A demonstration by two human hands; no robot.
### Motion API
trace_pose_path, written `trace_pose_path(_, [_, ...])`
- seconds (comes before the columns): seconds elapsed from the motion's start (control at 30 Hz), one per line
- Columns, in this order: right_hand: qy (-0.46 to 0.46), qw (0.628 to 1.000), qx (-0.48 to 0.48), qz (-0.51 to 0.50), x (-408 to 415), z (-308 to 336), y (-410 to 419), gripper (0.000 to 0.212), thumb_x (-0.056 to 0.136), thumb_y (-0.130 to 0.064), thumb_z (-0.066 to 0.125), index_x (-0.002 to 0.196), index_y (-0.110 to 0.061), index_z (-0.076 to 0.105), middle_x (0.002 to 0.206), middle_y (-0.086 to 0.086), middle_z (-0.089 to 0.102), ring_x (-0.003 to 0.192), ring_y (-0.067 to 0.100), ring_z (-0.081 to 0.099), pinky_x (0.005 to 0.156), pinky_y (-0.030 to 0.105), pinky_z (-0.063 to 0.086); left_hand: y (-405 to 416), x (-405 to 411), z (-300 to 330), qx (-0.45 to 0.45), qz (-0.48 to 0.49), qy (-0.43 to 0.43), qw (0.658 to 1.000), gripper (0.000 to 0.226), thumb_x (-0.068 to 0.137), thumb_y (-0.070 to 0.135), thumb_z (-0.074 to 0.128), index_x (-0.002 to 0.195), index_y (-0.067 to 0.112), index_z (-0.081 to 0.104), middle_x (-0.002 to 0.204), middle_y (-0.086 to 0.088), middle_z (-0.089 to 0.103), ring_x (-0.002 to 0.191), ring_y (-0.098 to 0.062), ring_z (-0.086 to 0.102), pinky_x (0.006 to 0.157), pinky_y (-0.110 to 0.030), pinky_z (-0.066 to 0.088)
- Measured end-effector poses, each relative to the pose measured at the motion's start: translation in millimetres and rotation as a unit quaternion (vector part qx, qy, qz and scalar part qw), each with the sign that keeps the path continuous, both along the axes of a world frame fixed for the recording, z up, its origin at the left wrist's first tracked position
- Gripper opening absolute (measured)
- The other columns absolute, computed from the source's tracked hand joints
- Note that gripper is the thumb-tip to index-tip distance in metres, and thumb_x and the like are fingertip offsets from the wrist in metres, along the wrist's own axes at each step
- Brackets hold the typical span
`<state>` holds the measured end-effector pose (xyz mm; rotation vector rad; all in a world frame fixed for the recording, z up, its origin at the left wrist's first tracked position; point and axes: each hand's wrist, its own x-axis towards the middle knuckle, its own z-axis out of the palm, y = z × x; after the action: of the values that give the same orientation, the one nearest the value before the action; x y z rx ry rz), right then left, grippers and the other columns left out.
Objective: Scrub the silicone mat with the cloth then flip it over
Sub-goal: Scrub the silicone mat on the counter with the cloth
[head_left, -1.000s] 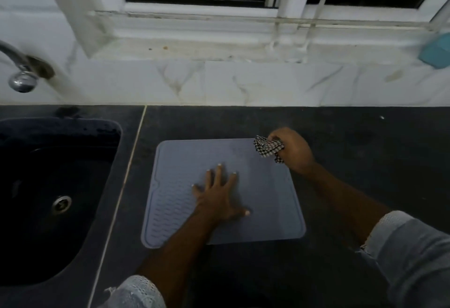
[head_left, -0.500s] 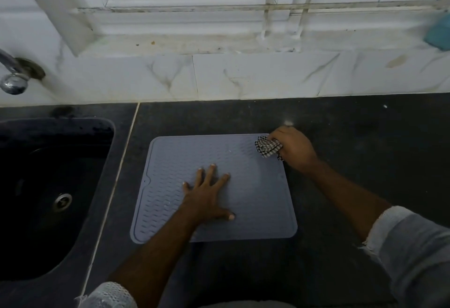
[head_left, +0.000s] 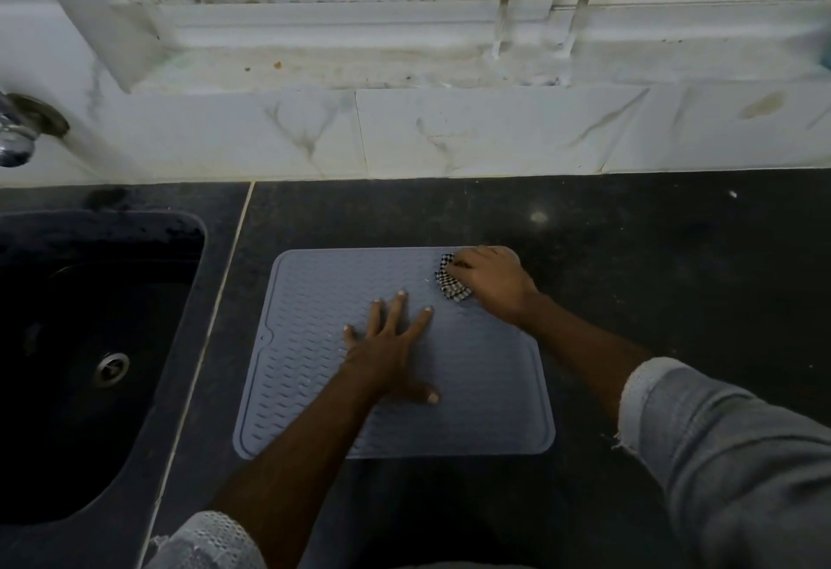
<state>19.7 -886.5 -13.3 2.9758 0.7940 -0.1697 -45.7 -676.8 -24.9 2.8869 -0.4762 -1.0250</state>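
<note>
- The silicone mat [head_left: 314, 343] lies flat on the dark counter [head_left: 652, 262], just beside the sink [head_left: 90, 343], ribbed side up.
- The left hand [head_left: 391, 352] is pressed on the middle of the mat with fingers spread wide, holding nothing.
- The right hand [head_left: 490, 280] is closed around the checked cloth [head_left: 452, 283] at the far right corner of the mat.
- The unscrubbed area seems to lie to the left of the cloth and toward the person, so the next strokes should probably go that way.
- For the flip, the right hand is nearer to an edge.

Left hand [head_left: 390, 350] flat (fingers splayed); right hand [head_left: 492, 281] fisted.
</note>
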Motion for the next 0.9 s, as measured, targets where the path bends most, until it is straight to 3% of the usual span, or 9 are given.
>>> trace_pose_path(0.13, [0.041,0.998,0.008,0.037,-3.2,-11.6,-25.7,0.056,0.094,-0.017,0.047,0.146,-0.023,0.025,0.155,0.004,0.025,0.142,0.024,0.022,0.116,0.041,0.017,3.3,-0.4,0.7,-0.016,-0.014,-0.006,1.000,0.127,0.062,0.073,0.070,0.143,0.047,-0.025,0.150,0.000,-0.042,0.140,-0.036,-0.031,0.107,-0.073,0.000])
trace_pose_path(0.27, [0.033,0.998,-0.005,0.058,-0.5,-4.1,-53.7,0.050,0.091,-0.016,0.054,0.139,-0.021,0.041,0.147,0.004,0.040,0.134,0.026,0.036,0.106,0.041,0.032,4.9,-2.1,0.7,-0.027,-0.016,-0.009,0.999,0.127,0.063,0.072,0.070,0.144,0.045,-0.024,0.150,0.000,-0.042,0.139,-0.036,-0.032,0.107,-0.073,-0.001])
trace_pose_path(0.4, [0.023,0.999,0.007,0.048,9.9,9.8,-58.5,0.041,0.087,-0.016,0.058,0.128,-0.021,0.055,0.134,0.005,0.054,0.114,0.028,0.052,0.092,0.039,0.042,6.6,-1.5,-3.8,-0.037,-0.017,-0.013,0.999,0.128,0.062,0.073,0.070,0.143,0.046,-0.025,0.149,0.000,-0.042,0.139,-0.036,-0.033,0.106,-0.074,-0.003])
trace_pose_path(0.53, [0.009,0.999,0.044,0.028,22.0,11.8,-20.5,0.045,0.090,-0.018,0.054,0.135,-0.021,0.047,0.141,0.005,0.046,0.123,0.027,0.045,0.099,0.040,0.037,5.0,0.1,-7.7,-0.025,-0.011,-0.009,1.000,0.130,0.058,0.075,0.070,0.140,0.049,-0.027,0.149,0.001,-0.043,0.138,-0.037,-0.033,0.104,-0.074,-0.003])
trace_pose_path(0.73, [0.060,0.997,-0.013,0.039,15.7,1.6,-32.3,0.057,0.092,-0.017,0.049,0.144,-0.029,0.029,0.155,-0.001,0.025,0.140,0.024,0.024,0.111,0.045,0.024,5.9,0.5,-11.3,-0.026,-0.009,-0.014,1.000,0.131,0.056,0.076,0.070,0.139,0.051,-0.028,0.148,0.003,-0.044,0.138,-0.036,-0.033,0.105,-0.074,-0.003])
trace_pose_path(0.9, [0.043,0.999,-0.013,0.031,21.5,9.1,-53.7,0.048,0.090,-0.016,0.055,0.136,-0.027,0.045,0.146,0.001,0.043,0.129,0.025,0.041,0.103,0.041,0.035,6.5,0.0,-10.4,-0.035,-0.011,-0.018,0.999,0.130,0.058,0.074,0.071,0.140,0.050,-0.027,0.149,0.002,-0.043,0.138,-0.036,-0.033,0.105,-0.074,-0.003])
